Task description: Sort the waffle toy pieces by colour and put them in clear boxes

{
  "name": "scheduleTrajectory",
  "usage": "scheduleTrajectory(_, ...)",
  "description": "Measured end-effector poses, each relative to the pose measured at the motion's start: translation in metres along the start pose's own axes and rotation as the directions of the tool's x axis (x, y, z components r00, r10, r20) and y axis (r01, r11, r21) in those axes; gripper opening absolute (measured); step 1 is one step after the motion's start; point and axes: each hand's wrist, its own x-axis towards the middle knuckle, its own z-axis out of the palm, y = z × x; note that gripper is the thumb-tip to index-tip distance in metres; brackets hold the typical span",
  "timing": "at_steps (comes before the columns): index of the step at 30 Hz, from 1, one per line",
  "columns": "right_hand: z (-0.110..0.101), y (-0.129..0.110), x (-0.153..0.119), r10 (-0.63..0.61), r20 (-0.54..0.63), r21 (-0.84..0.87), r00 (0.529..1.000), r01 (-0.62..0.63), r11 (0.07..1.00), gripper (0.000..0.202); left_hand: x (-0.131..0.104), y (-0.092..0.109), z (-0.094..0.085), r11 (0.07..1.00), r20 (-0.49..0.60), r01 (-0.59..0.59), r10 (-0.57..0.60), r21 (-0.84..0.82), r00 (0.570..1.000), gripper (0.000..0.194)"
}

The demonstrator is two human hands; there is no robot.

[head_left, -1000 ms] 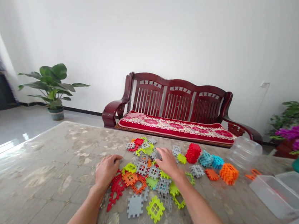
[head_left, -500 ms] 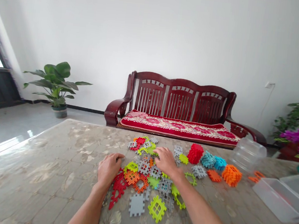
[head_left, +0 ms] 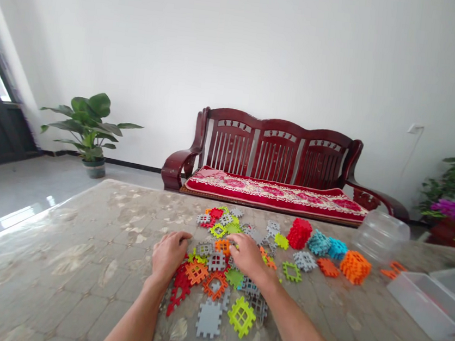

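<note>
A loose pile of toothed plastic building tiles in grey, red, orange and lime green lies before me. My left hand (head_left: pixel 169 256) rests at the pile's left edge, fingers loosely bent, with no tile visible in it. Beside it are a red tile (head_left: pixel 182 283) and an orange window tile (head_left: pixel 196 271). My right hand (head_left: pixel 249 256) reaches over the pile, thumb and forefinger apart near a small orange tile (head_left: pixel 222 246); its other fingertips are hidden. Nearer me lie a plain grey tile (head_left: pixel 209 318) and a lime green window tile (head_left: pixel 241 316).
Right of the pile stand a red tile stack (head_left: pixel 299 233), blue stacks (head_left: pixel 319 242) and an orange stack (head_left: pixel 355 267). Clear plastic boxes (head_left: pixel 428 303) sit at the table's right side. A wooden bench (head_left: pixel 277 149) stands behind the patterned tablecloth (head_left: pixel 77 263).
My right hand has come slightly nearer over the pile, and tiles around it have shifted. Orange pieces now show at its right side. The left hand stays nearly still.
</note>
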Motion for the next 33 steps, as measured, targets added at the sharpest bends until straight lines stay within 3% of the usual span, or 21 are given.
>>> scheduleTrajectory(3, -0.006, 0.013, -0.002, 0.044, -0.012, -0.089, 0.999, -0.045, 0.995, 0.042, 0.0, 0.0, 0.0, 1.0, 0.003, 0.004, -0.004, 0.002, 1.0, 0.037)
scheduleTrajectory(6, -0.006, 0.017, -0.007, -0.009, 0.008, -0.137, 1.0, 0.01, 0.991, 0.04, 0.0, 0.0, 0.0, 1.0, 0.006, 0.005, -0.005, 0.001, 1.0, 0.037)
scheduleTrajectory(9, -0.004, 0.016, -0.011, -0.065, 0.042, -0.126, 0.997, 0.07, 0.99, 0.037, 0.001, -0.001, 0.0, 1.0, 0.01, 0.008, -0.008, -0.003, 1.0, 0.037)
scheduleTrajectory(14, -0.011, 0.015, -0.019, -0.026, -0.015, -0.118, 1.0, 0.024, 0.993, 0.036, 0.001, -0.001, 0.001, 1.0, 0.001, 0.013, -0.013, -0.003, 1.0, 0.034)
scheduleTrajectory(18, -0.022, 0.026, -0.03, 0.032, -0.126, -0.088, 0.992, -0.043, 0.995, 0.032, 0.001, -0.001, 0.001, 1.0, -0.015, 0.011, -0.011, -0.005, 1.0, 0.036)
scheduleTrajectory(22, -0.029, 0.047, -0.049, 0.165, -0.325, -0.006, 0.931, -0.176, 0.984, 0.033, 0.001, -0.001, 0.001, 1.0, -0.004, 0.009, -0.009, 0.001, 1.0, 0.036)
scheduleTrajectory(25, -0.032, 0.055, -0.069, 0.128, -0.421, 0.021, 0.898, -0.131, 0.991, 0.033, 0.001, -0.001, 0.001, 1.0, 0.001, 0.009, -0.009, 0.015, 1.0, 0.037)
scheduleTrajectory(28, -0.036, 0.051, -0.089, -0.034, -0.373, 0.003, 0.927, 0.037, 0.999, 0.03, 0.002, -0.001, 0.001, 1.0, 0.003, 0.01, -0.01, 0.026, 1.0, 0.037)
scheduleTrajectory(31, -0.041, 0.041, -0.101, -0.203, -0.213, -0.012, 0.956, 0.205, 0.979, 0.037, 0.002, -0.002, 0.001, 0.999, 0.004, 0.014, -0.014, 0.029, 1.0, 0.036)
scheduleTrajectory(33, -0.043, 0.037, -0.103, -0.255, -0.115, -0.019, 0.96, 0.254, 0.967, 0.048, 0.002, -0.002, 0.001, 0.999, 0.002, 0.015, -0.015, 0.032, 1.0, 0.036)
